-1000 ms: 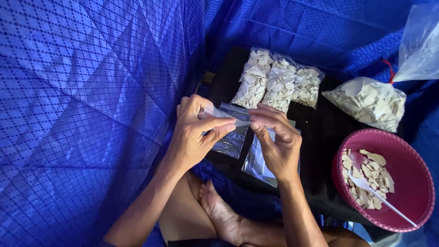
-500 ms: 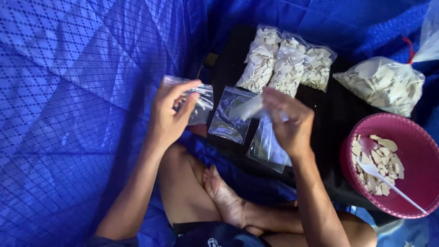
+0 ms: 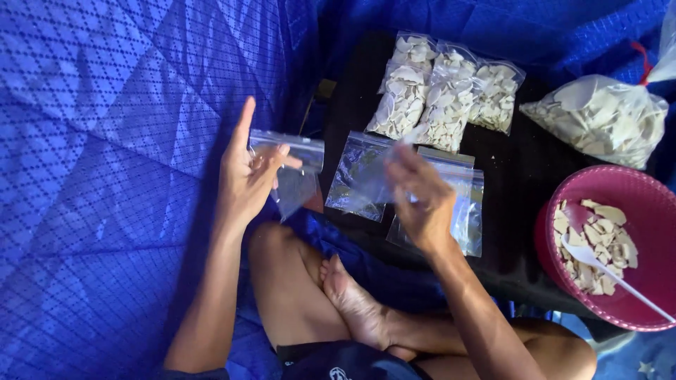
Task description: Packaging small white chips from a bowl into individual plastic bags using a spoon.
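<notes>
Since a moment ago the left hand (image 3: 248, 179) has drawn one small clear plastic bag (image 3: 294, 176) away to nine o'clock, its fingers clamped on the crinkled top edge. The right hand (image 3: 421, 200) hovers blurred over the flat empty bags (image 3: 362, 176) on the black cloth (image 3: 524, 183), fingers loosely curled; whether they grip anything I cannot tell. Filled bags (image 3: 440, 95) of pale chips lie at twelve o'clock, a round pink basket (image 3: 651, 193) at three.

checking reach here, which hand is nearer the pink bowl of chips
Right. The right hand is over the empty bags, left of the pink bowl; the left hand is farther left, holding a clear bag.
</notes>
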